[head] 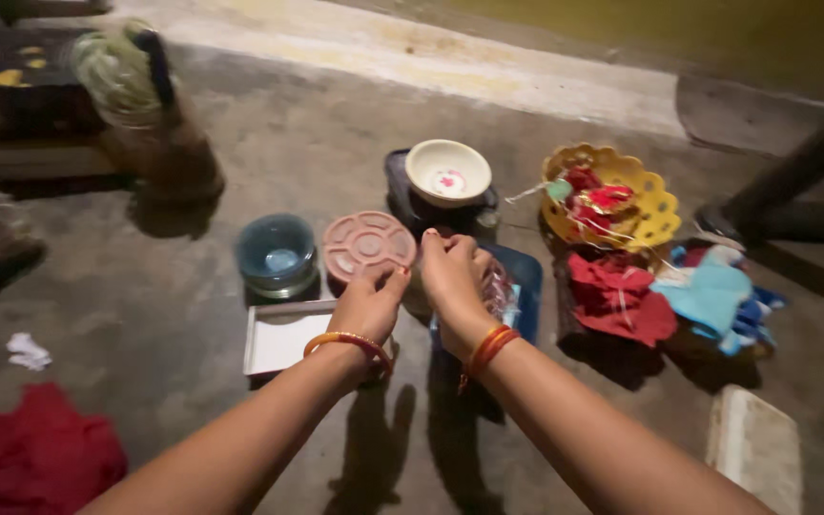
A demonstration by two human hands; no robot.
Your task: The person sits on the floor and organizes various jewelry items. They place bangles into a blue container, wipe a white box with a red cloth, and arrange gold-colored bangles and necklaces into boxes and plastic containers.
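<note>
A round pink lid (367, 244), held flat side toward the camera and tilted up on edge at the centre of the concrete floor (336, 143), sat pinched in the left hand (369, 305). The right hand (450, 277) at three o'clock closed on a clear wrapper (502, 291). A blue bowl (277, 252) stood at nine o'clock, a white bowl (447, 172) at one.

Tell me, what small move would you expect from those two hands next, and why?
Probably the left hand will steady the round pink lid while the right hand draws something from the clear plastic packet. The left fingertips touch the lid's edge, and the right fingers are pinched together just above the packet. That is only a guess.
</note>
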